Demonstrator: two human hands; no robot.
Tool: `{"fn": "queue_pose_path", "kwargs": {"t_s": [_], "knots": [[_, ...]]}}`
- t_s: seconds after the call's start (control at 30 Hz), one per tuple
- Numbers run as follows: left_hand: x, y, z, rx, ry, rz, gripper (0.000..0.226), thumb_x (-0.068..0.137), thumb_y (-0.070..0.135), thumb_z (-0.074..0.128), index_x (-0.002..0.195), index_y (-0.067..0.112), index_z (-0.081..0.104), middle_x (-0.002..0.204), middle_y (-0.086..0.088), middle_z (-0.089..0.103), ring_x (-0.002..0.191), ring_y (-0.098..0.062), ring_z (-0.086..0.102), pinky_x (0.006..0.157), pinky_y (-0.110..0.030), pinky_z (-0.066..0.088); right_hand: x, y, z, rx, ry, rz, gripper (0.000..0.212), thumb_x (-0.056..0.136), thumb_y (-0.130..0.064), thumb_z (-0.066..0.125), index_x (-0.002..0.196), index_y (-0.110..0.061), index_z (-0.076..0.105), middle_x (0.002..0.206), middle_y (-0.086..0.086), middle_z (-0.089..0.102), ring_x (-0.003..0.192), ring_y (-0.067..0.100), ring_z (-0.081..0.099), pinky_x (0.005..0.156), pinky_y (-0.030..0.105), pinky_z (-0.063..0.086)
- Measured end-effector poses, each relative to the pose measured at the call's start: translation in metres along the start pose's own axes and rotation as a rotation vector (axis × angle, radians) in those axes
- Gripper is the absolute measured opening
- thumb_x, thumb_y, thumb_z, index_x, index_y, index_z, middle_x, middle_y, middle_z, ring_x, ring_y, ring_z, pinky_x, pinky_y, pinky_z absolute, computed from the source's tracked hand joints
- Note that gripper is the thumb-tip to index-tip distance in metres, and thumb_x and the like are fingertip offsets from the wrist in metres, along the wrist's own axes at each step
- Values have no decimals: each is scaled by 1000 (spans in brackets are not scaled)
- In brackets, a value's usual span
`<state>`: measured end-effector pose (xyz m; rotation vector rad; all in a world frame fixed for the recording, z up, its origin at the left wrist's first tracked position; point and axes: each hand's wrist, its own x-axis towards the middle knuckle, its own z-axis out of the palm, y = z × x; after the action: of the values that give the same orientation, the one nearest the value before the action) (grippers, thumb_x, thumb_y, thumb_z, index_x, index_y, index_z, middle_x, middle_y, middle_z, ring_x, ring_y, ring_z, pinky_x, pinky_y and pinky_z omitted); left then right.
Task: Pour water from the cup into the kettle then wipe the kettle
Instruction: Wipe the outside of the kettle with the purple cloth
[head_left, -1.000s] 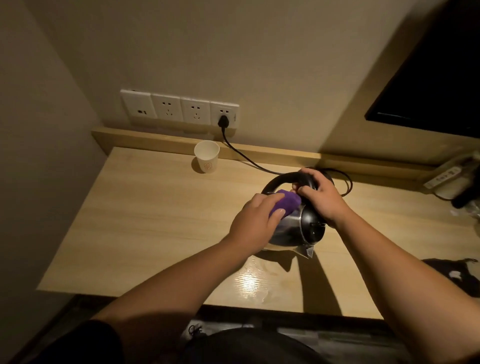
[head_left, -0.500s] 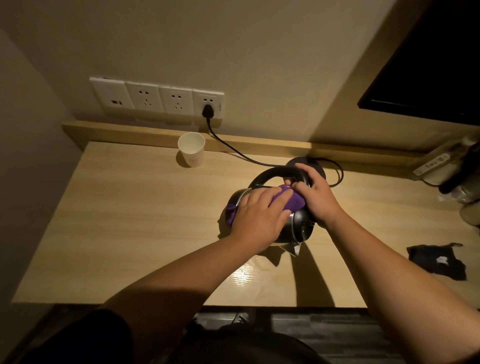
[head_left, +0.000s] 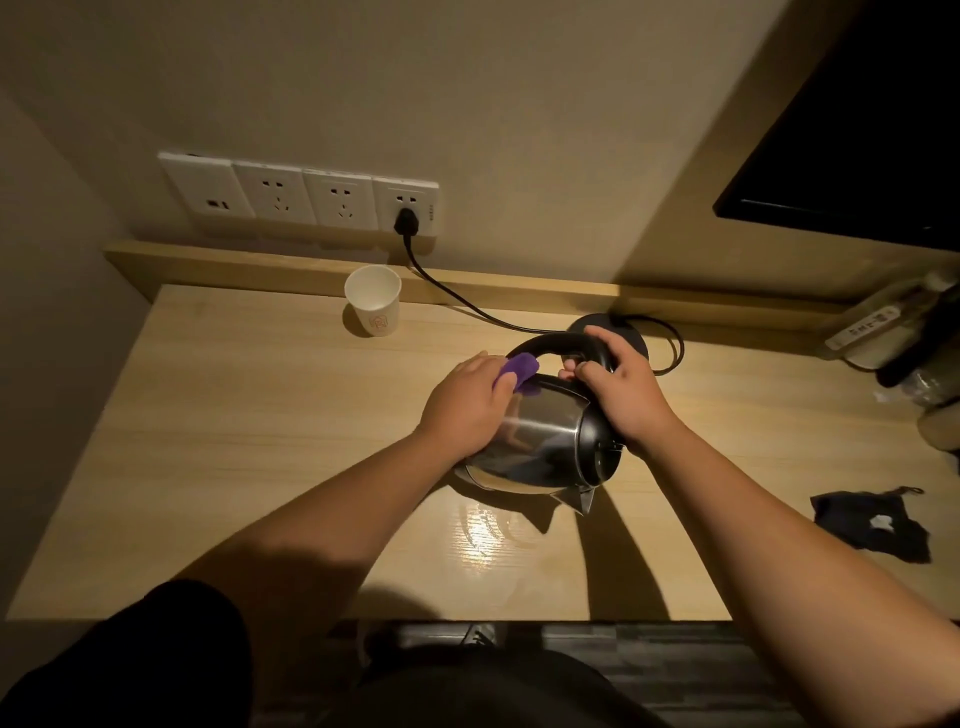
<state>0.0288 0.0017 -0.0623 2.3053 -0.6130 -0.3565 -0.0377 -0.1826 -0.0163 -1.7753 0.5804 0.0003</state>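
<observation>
A steel kettle (head_left: 540, 441) with a black handle is tilted on its side on the wooden desk (head_left: 260, 441), spout toward me. My right hand (head_left: 618, 389) grips the black handle near the lid. My left hand (head_left: 467, 405) presses a purple cloth (head_left: 521, 369) against the kettle's far side, by the handle's left end. A white paper cup (head_left: 374, 301) stands upright at the back of the desk, apart from both hands. Its inside looks empty.
The black kettle base (head_left: 628, 332) sits behind my right hand, its cord running to a wall socket (head_left: 405, 208). A dark cloth (head_left: 872, 525) lies at the right. A wet patch (head_left: 488, 535) shines in front of the kettle. Clutter sits at the far right edge.
My left hand slid the purple cloth from the kettle's top toward its far left side. The kettle tipped further over, showing more steel body. The camera view shifted downward.
</observation>
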Motion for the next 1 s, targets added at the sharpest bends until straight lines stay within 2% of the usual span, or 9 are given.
{"fn": "queue_pose_path", "kwargs": {"t_s": [0.07,0.13,0.23,0.3,0.4,0.5,0.67,0.8,1.0], "knots": [[-15,10,3,19,34,34,36,102,30,38,135,20,49,132,2,55,124,-16,47,101,-35,42,-1,0,2,-42,13,-4,52,93,-16,64,140,-27,46,106,-4,64,94,17,69,79,33,59],[-34,28,11,28,66,95,42,102,31,37,141,19,44,144,3,47,137,-13,34,114,-37,30,0,-2,4,-68,41,-3,49,94,-18,62,140,-26,47,107,-6,61,97,16,66,78,31,58],[-59,51,30,157,107,288,49,99,36,31,141,14,43,149,-4,42,142,-18,27,119,-40,17,4,-4,4,-97,66,1,43,97,-21,58,140,-21,49,102,-8,64,95,11,64,76,23,52],[-65,49,37,268,133,364,50,99,37,30,139,11,43,148,-8,43,142,-22,30,118,-41,17,3,-3,5,-107,69,25,42,98,-20,55,140,-19,50,100,-10,63,91,7,63,70,15,46],[-62,41,35,320,147,394,49,98,37,32,135,10,47,143,-9,49,138,-25,37,117,-43,22,1,0,8,-72,74,71,38,99,-19,54,137,-17,52,103,-2,64,89,8,63,60,10,47],[-59,31,29,258,173,317,47,98,35,33,134,11,50,141,-7,51,137,-22,38,117,-42,20,-2,0,10,13,88,107,32,99,-15,52,130,-18,56,99,5,68,89,15,67,59,12,51],[-50,-26,9,-62,154,-82,42,102,30,33,143,25,41,148,6,41,136,-10,34,111,-30,31,-3,3,10,100,119,201,33,98,-15,54,130,-21,56,105,12,70,96,26,69,84,40,58],[-36,-37,10,-152,142,-122,41,103,33,34,143,27,38,148,6,40,138,-12,32,108,-33,36,-1,-4,13,97,153,236,27,96,-15,53,121,-20,61,106,15,69,94,29,67,77,36,56],[-48,4,13,-68,186,-26,43,103,30,33,144,23,39,152,7,37,143,-9,22,116,-34,23,-2,-6,17,103,211,313,30,93,-15,54,122,-18,60,103,14,68,90,30,68,79,41,58]]}}
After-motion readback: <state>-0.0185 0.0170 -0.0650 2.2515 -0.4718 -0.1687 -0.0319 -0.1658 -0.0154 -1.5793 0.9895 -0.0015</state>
